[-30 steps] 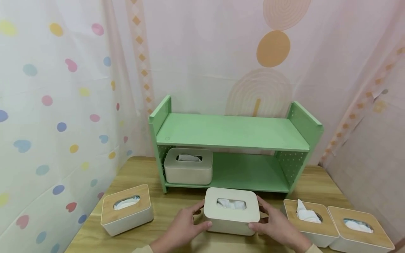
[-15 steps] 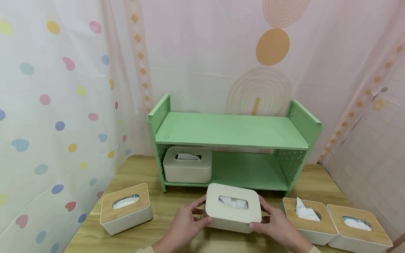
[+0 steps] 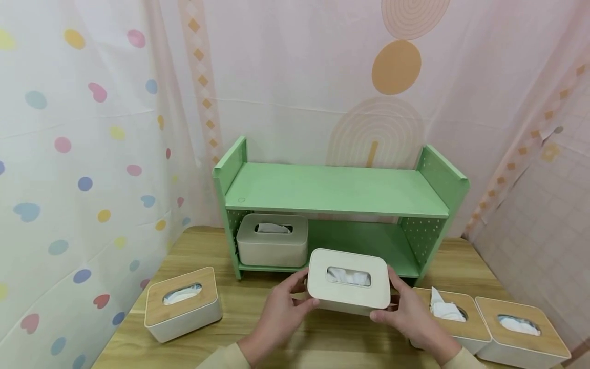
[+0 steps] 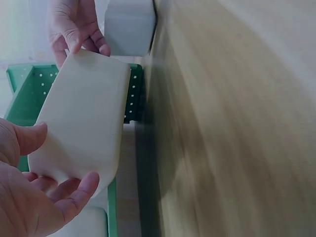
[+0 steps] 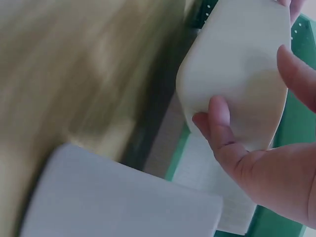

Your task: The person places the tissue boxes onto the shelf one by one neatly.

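Observation:
A cream tissue box (image 3: 345,295) with a matching cream lid and white tissue in its oval slot is held up off the table, in front of the shelf. My left hand (image 3: 283,309) grips its left end, thumb on the near side. At the right end my right hand (image 3: 412,316) holds it the same way. From the left wrist, the box's plain underside (image 4: 84,118) shows, fingertips of the left hand (image 4: 34,192) bent against it. In the right wrist view, the right hand's fingers (image 5: 219,121) press under the box, with the thumb at its edge.
A green two-tier shelf (image 3: 336,190) stands at the back of the wooden table (image 3: 258,328). Another cream tissue box (image 3: 272,253) sits at its lower left. Wood-lidded tissue boxes stand on the table: one at left (image 3: 203,312), two side by side at right (image 3: 475,330). Curtains (image 3: 295,77) hang behind.
Both hands have raised the cream tissue box and carried it toward the shelf and slightly right. Its front now tilts a little. The other boxes stay where they were.

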### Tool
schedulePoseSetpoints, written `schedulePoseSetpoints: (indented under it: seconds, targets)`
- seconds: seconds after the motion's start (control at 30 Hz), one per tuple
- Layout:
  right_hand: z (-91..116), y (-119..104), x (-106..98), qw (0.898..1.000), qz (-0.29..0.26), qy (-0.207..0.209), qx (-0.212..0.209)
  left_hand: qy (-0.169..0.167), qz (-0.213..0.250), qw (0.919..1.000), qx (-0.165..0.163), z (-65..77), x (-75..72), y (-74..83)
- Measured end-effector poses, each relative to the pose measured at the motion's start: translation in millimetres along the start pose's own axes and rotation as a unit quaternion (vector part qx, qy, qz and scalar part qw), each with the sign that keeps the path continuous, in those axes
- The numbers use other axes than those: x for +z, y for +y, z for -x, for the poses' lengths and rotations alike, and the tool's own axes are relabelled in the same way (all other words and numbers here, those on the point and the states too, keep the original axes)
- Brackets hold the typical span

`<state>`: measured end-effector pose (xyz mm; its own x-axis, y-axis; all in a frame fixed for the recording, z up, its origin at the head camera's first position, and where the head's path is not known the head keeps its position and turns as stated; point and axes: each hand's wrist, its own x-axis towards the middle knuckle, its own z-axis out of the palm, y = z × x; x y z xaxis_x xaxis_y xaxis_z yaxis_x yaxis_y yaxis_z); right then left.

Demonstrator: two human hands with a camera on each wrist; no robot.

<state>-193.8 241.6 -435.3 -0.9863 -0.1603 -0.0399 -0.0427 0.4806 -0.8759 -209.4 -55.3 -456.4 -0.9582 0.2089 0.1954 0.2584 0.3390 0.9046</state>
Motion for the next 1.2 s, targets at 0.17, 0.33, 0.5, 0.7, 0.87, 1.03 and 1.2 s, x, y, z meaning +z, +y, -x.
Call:
schedulePoseSetpoints:
  seconds: [0.17,0.33,0.5,0.7,0.87,1.03,1.2]
  targets:
    - [-11,-9,-7,0.998,0.052,0.02,-0.031,0.014,0.009,0.9997,0.02,-14.9,3.4,0.5]
    - [-19,-13,-11,0.993,0.099,0.041,-0.041,0.027,-0.004,0.9991,0.032,-25.0,6.3,0.5]
    - [-20,-13,-10,0.981,0.161,0.104,-0.041,0.09,-0.124,0.9829,0.101,-31.2,9.5,1.2]
    - [-21,-8,0,0.916,0.261,0.266,-0.148,0.209,-0.281,0.9065,0.236,-42.5,9.5,-4.4]
    - [-26,-1,3,0.821,0.34,0.375,-0.265,0.247,-0.347,0.8405,0.335,-49.8,7.2,-9.7]
    - [-29,5,3,0.778,0.376,0.389,-0.32,0.232,-0.402,0.7988,0.382,-46.1,3.0,-14.2]
    - [-24,8,3,0.779,0.391,0.368,-0.325,0.159,-0.458,0.7984,0.357,-34.9,-2.4,-15.8]
